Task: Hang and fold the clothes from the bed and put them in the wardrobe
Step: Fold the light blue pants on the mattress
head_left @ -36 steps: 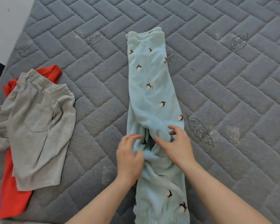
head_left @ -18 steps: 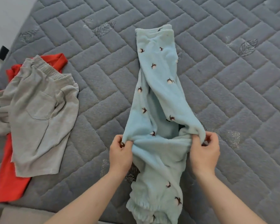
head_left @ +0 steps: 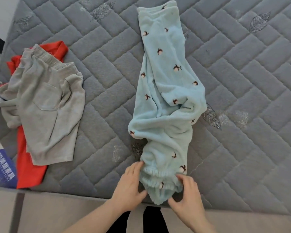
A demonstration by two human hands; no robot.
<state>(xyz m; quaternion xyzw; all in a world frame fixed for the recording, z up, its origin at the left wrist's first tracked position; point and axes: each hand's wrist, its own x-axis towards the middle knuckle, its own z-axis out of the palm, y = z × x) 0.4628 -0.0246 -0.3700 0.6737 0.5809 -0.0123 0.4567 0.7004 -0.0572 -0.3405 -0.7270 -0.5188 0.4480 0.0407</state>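
Fingers of the left hand and right hand curl around the gathered cuffs of pale blue fleece trousers, gripping them at the bed's near edge. The trousers lie lengthwise on the grey quilted mattress, waistband pointing away, cuffs toward the person, rumpled mid-length. Bare mattress spreads wide to the right. Well apart on the left, grey shorts lie over a red garment

Pale-blue bud-printed trousers, grey shorts, red garment.
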